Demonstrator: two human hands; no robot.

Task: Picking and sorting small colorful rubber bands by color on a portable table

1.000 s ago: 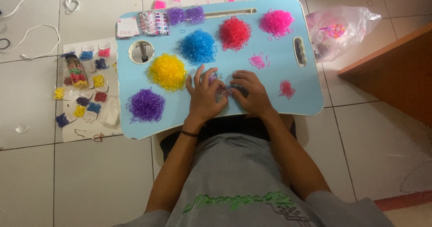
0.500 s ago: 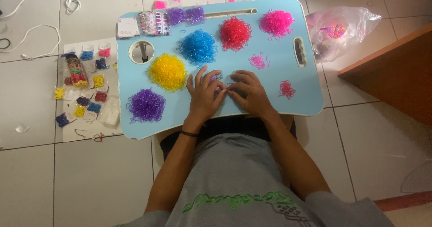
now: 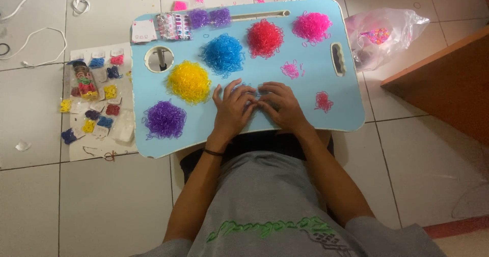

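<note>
My left hand (image 3: 232, 109) and my right hand (image 3: 282, 104) rest together at the near middle of a light blue lap tray (image 3: 326, 84), fingertips meeting over something small and blue that I cannot make out. Heaps of tiny rubber bands lie around them: yellow (image 3: 189, 81), blue (image 3: 223, 54), red (image 3: 265, 37), pink (image 3: 311, 26) and purple (image 3: 164, 119). A small pink clump (image 3: 291, 69) and a small red clump (image 3: 323, 102) lie to the right of my hands. A dark band circles my left wrist.
Left of the tray, a white sheet (image 3: 97, 145) holds several small coloured packets and a clear container (image 3: 84, 81). A clear plastic bag (image 3: 382, 35) lies at the tray's right. A wooden furniture edge (image 3: 448, 84) stands at the right. White cables (image 3: 30, 38) lie on the tiled floor.
My hands stay in the same place on the tray; only the fingers shift slightly against each other.
</note>
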